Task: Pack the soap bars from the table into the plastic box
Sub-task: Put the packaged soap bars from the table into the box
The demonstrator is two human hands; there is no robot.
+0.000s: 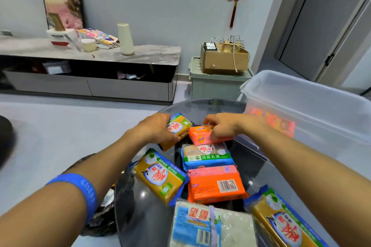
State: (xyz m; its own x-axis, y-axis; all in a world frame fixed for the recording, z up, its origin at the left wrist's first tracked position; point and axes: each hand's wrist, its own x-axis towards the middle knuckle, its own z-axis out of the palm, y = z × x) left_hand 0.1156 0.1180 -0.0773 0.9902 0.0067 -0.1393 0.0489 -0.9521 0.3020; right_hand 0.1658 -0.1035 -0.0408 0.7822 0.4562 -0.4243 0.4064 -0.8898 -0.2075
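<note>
L hand (155, 128) clamps yellow soap bar (178, 126), R hand (221, 126) grips orange bar (202, 136); plastic box (301, 94) beside, more bars nearer.

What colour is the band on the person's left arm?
Blue, with faint lettering; the wristband shows clearly in the head view.

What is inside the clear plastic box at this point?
Through the frosted wall of the plastic box, one orange soap pack shows near the bottom. The wall blurs everything, so whether more bars lie behind or beneath it cannot be told.
</note>
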